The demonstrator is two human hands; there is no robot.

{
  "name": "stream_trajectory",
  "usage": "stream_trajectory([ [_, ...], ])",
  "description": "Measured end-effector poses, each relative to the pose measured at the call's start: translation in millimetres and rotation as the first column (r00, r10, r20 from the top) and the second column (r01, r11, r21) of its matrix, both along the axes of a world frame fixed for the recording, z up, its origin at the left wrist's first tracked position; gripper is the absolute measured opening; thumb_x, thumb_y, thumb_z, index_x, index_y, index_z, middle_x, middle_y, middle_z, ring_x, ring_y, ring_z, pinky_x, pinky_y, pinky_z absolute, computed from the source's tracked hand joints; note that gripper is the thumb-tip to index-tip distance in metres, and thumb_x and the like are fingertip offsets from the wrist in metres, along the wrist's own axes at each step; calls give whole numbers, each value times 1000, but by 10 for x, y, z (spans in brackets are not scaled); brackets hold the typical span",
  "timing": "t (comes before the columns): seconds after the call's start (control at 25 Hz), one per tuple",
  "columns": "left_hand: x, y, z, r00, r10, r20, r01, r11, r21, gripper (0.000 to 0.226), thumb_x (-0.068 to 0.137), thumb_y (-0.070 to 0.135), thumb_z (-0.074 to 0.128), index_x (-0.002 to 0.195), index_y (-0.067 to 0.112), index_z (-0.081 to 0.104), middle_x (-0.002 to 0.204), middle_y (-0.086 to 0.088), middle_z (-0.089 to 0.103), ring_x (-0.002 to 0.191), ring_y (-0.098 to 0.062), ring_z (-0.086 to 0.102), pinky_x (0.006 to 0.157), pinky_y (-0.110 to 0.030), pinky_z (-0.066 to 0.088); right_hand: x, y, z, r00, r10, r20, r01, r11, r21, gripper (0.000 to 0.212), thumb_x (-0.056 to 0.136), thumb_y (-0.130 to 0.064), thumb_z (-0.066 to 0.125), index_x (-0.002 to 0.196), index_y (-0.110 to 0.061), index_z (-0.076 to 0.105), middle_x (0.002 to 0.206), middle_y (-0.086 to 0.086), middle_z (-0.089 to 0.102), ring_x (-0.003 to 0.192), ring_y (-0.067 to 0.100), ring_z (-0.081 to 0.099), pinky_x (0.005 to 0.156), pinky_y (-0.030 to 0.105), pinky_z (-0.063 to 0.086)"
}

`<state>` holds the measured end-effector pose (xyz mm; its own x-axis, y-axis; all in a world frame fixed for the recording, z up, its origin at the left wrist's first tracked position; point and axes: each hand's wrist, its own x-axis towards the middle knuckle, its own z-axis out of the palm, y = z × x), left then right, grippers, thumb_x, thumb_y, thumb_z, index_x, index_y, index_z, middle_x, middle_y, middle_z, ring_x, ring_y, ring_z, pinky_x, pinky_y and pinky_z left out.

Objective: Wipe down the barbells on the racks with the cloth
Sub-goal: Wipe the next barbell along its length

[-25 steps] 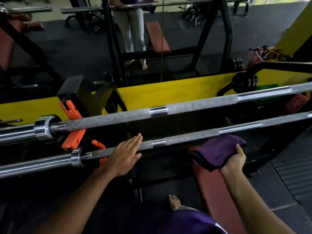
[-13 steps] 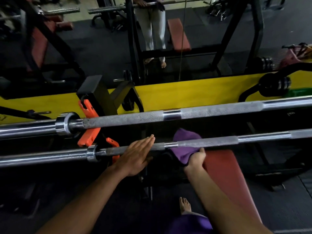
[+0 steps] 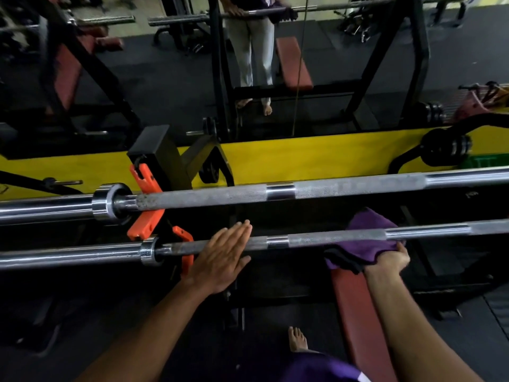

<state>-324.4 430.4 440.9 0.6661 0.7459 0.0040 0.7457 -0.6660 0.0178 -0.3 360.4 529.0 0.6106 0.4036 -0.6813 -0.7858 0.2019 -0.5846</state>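
Two barbells racked: upper barbell [image 3: 330, 188] beyond both hands, lower barbell [image 3: 330, 238] under flat left hand [image 3: 220, 257]. Right hand [image 3: 388, 260] fingers grip purple cloth [image 3: 366, 244] draped round it; keep cloth wrapped, slide along knurling.

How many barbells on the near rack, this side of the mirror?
2. The upper knurled steel barbell spans the frame; the lower steel barbell lies nearer, with the purple cloth on it. Others may sit out of frame.
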Motion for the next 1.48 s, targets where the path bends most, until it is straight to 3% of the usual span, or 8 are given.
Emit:
stream_trajectory([
  [0.16, -1, -3, 12, 999, 18, -38, -18, 1000, 16, 69, 108, 50, 26, 163, 15, 3, 171, 0, 3, 157, -14, 2, 126, -38, 6, -197, 174, -578, 990, 82, -111, -88, 995, -49, 40, 104, -41, 28, 102, -18, 61, 111, 11, 66, 89, 26, 59, 68, 34, 45],
  [0.36, -64, 77, 40, 999, -5, -31, 2, 998, -69, 64, 108, 48, 19, 163, 22, -3, 170, 8, -5, 155, -6, -8, 125, -34, -1, -908, 184, -558, 911, 381, -157, -383, 923, 17, 44, 107, -36, 28, 99, -13, 64, 73, 8, 74, 85, 26, 61, 75, 35, 47],
  [0.52, -503, 230, 93, 998, 32, -57, -34, 999, -33, 64, 105, 46, 16, 162, 19, 2, 169, 4, 4, 155, -9, -2, 124, -37, 4, -417, -9, -466, 966, 259, -20, -258, 965, 55, 44, 103, -27, 32, 85, -14, 70, 60, 1, 72, 63, 18, 71, 61, 27, 48],
  [0.72, -829, 281, 208, 985, -173, -9, 168, 969, -180, 61, 109, 21, 28, 162, 25, -2, 169, 11, -10, 154, -3, -13, 125, -26, -8, 162, -30, -452, 991, 109, 75, -109, 994, -1, 49, 108, -32, 21, 93, -18, 65, 77, -5, 75, 95, 17, 65, 85, 23, 45],
  [0.92, -846, 274, 124, 985, -144, 97, 161, 967, -197, 56, 107, 26, 23, 161, 31, 12, 169, 11, 8, 156, -5, -3, 127, -32, -1, -418, 9, -443, 954, 299, 14, -297, 952, -77, 40, 108, -35, 22, 91, -20, 55, 91, 0, 74, 101, 21, 56, 88, 30, 41],
  [1.24, -835, 245, 102, 977, -100, 190, 136, 972, -189, 54, 105, 38, 21, 158, 33, 19, 166, 13, 19, 154, -1, 7, 127, -32, 9, -1009, -265, -544, 685, 728, 28, -714, 678, -175, 31, 102, -33, 49, 100, -10, 70, 86, 9, 77, 82, 25, 70, 72, 35, 51],
  [1.4, -897, 128, 93, 909, 90, 407, -24, 986, -165, 50, 107, 39, 35, 155, 27, 39, 165, 14, 26, 151, 1, 22, 125, -32, 23, -886, -378, -333, 517, 761, 393, -665, 646, -376, 29, 101, -30, 54, 123, -15, 64, 121, 8, 70, 107, 23, 66, 91, 36, 52],
  [1.48, -987, 7, 164, 865, 124, 486, -109, 992, -60, 47, 106, 32, 40, 152, 22, 46, 162, 11, 33, 148, -1, 29, 121, -25, 28, -864, -314, -190, 263, 709, 654, -536, 671, -512, 41, 103, -38, 49, 136, -15, 50, 133, 6, 62, 122, 22, 57, 107, 38, 42],
])
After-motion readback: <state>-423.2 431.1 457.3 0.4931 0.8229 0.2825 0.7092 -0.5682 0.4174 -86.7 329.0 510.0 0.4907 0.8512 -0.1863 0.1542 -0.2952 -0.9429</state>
